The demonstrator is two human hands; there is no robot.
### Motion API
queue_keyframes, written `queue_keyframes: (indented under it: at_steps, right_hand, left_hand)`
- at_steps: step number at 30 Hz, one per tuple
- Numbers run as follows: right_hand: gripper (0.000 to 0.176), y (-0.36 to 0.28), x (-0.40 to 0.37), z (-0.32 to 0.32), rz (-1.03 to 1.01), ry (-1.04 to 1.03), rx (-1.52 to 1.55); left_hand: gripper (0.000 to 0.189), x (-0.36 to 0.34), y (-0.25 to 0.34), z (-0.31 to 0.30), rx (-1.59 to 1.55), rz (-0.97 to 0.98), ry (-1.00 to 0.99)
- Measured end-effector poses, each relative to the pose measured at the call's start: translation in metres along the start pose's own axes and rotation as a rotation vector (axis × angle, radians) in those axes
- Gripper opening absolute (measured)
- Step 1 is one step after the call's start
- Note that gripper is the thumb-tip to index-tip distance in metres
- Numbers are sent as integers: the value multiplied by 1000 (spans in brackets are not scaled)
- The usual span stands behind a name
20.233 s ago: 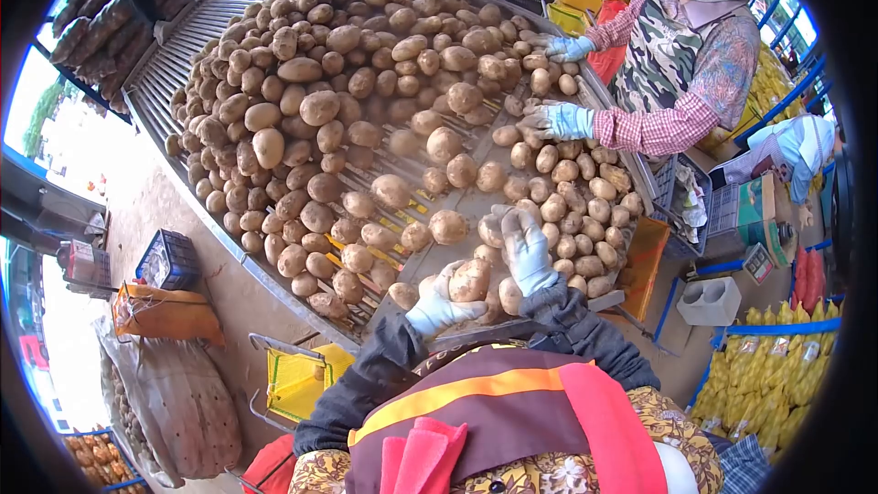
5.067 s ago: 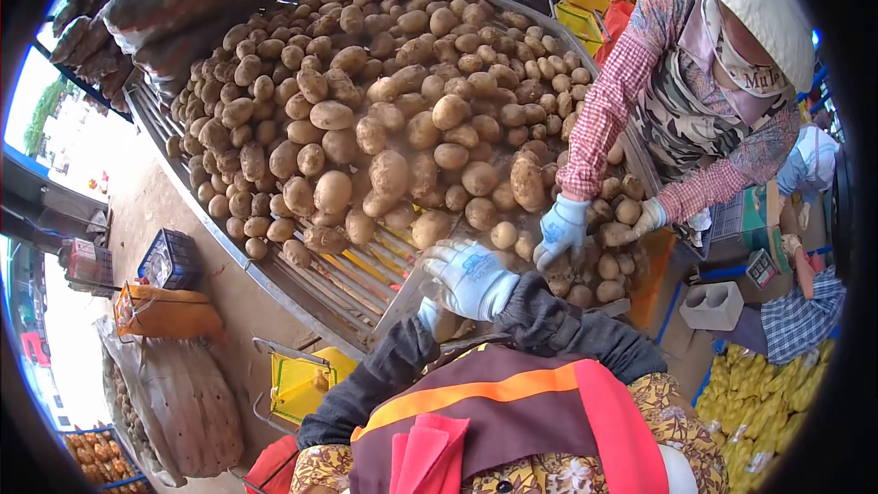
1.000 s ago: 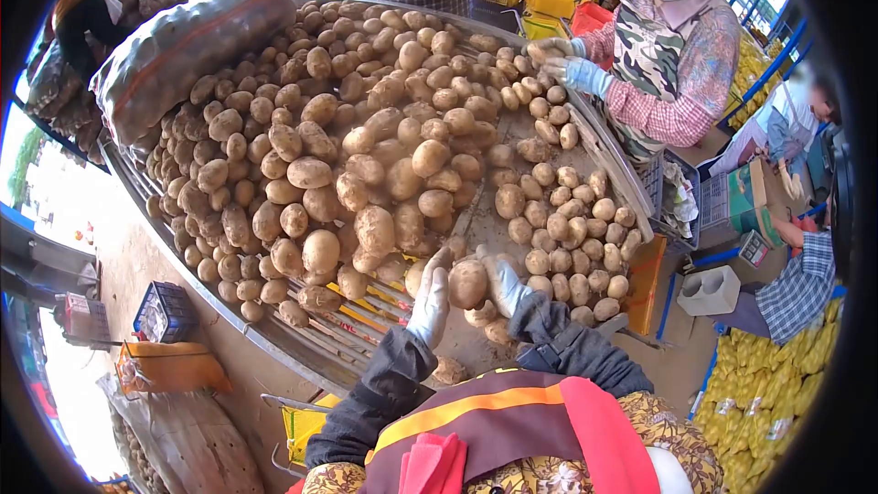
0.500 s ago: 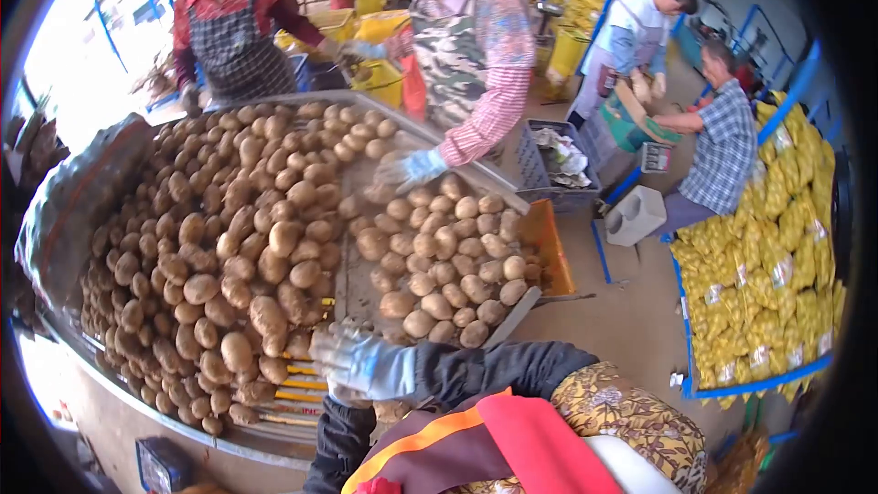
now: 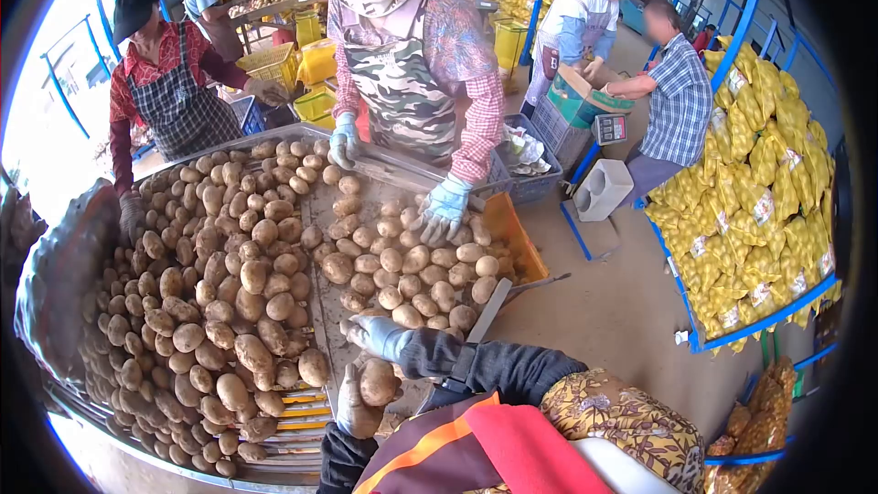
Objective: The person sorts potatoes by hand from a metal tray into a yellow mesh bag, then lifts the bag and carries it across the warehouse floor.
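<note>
My left hand, gloved, is at the lower middle near the table's edge, its fingers closed around the side of a large potato. Just above it is my right hand in a grey and blue glove, fingers stretched to the left with nothing in them. Many loose potatoes cover the slatted table left of my hands. Beyond my right hand, a smaller group of potatoes lies on the metal surface.
Opposite, a co-worker's gloved hand rests on the smaller group; the other is at the metal rim. Another co-worker's hand touches potatoes at the left. An orange chute and yellow sacks stand right.
My overlapping hands have moved apart, with a large potato now showing at my left hand. The opposite co-worker's hand has shifted right, and the view has tilted.
</note>
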State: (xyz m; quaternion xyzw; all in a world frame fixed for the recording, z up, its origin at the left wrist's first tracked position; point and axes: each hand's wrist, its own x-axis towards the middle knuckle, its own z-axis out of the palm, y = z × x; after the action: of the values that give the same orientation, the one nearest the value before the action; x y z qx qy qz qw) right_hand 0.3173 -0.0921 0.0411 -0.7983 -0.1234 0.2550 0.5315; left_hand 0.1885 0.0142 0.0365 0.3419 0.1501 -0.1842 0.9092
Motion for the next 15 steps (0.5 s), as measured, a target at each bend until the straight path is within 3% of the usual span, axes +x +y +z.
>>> queue_keyframes:
  at_steps: [1, 2, 3, 5, 7, 9, 10, 11, 13, 15]
  right_hand:
    - [36, 4, -2, 4, 0, 1, -1]
    - [35, 10, -10, 11, -214, -28, 0]
    - [34, -3, -24, 12, -428, -58, 2]
    - [32, -24, -47, 16, -565, -71, -336]
    - [37, -32, -51, 11, -534, -110, -400]
    - [33, -17, -35, 15, -244, -234, -88]
    - [37, -13, -29, 18, -69, -244, -29]
    - [40, 6, -21, 23, -76, -263, 170]
    - [40, 8, -18, 27, 26, -215, 300]
    - [43, 0, -35, 31, -428, -82, 133]
  left_hand:
    - [53, 1, -1, 1, -57, 43, 32]
    - [53, 1, 1, 0, -69, 50, 161]
    - [53, 1, 5, 7, -58, 110, 124]
    - [53, 9, 2, 5, -155, 138, 122]
    - [52, 8, -1, 1, -254, 170, 121]
    - [49, -8, -5, -4, 92, 293, 30]
    - [47, -5, 8, 3, 74, 120, 148]
    - [47, -8, 11, 9, 73, 121, 149]
    - [46, -13, 13, 18, 235, 325, 162]
    - [46, 0, 6, 7, -113, 345, 189]
